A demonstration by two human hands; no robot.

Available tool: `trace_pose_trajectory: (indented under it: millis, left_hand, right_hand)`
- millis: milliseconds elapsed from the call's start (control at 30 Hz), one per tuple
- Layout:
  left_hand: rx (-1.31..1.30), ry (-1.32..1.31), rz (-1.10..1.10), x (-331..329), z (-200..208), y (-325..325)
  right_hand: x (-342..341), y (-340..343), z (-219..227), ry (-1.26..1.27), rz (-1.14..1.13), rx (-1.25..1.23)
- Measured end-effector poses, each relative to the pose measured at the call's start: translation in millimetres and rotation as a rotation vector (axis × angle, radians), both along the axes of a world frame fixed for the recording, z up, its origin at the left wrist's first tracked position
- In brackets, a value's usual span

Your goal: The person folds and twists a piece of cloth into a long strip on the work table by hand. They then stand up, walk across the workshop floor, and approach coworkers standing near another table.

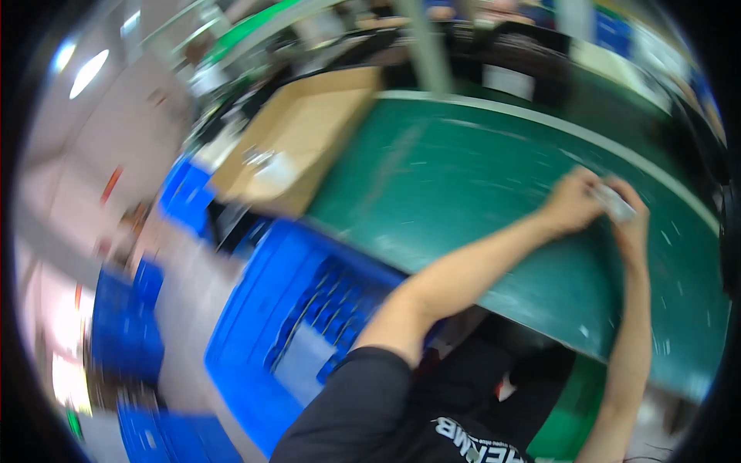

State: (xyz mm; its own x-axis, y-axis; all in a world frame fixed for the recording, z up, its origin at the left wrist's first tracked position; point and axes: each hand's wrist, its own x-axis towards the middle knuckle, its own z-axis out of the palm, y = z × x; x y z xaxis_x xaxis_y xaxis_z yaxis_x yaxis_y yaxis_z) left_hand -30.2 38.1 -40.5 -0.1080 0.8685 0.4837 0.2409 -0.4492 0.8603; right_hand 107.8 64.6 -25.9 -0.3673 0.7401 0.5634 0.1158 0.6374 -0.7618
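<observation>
Over the right part of the green work table (432, 177), my two hands meet around a small pale grey-white object (615, 204). Motion blur hides what kind of thing it is. My left hand (575, 202) has its fingers closed at the object's left end. From the other side, my right hand (631, 220) wraps its fingers about it. Both forearms reach forward across the table's near edge.
A blue crate (247, 309) with rows of dark blue parts and a pale sheet stands left of my body. Beyond it, a shallow cardboard box (336, 104) holds a few whitish items. More blue bins (127, 324) stand on the floor at far left.
</observation>
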Motion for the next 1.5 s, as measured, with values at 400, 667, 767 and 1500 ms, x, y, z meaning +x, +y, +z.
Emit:
trace_pose_trajectory:
  millis: [400,667,767,1500]
  left_hand:
    - [-0.288,-0.132,-0.185,-15.1,-8.1,-6.5]
    - [-0.290,-0.152,-0.171,-3.8,-10.1,-9.2]
    - [-0.279,-0.124,-0.144,-7.4,-9.3,-7.8]
    - [-0.249,-0.145,-0.191,7.6,-3.6,-2.4]
  right_hand:
    - [-17.3,10.2,-21.0,0.142,-0.051,-0.045]
    - [-7.8,1.2,-19.5,0.075,-0.121,-0.035]
    - [-12.2,3.1,-18.8,0.080,-0.102,-0.045]
    - [9.0,31.0,-32.8,0.529,0.563,-0.654]
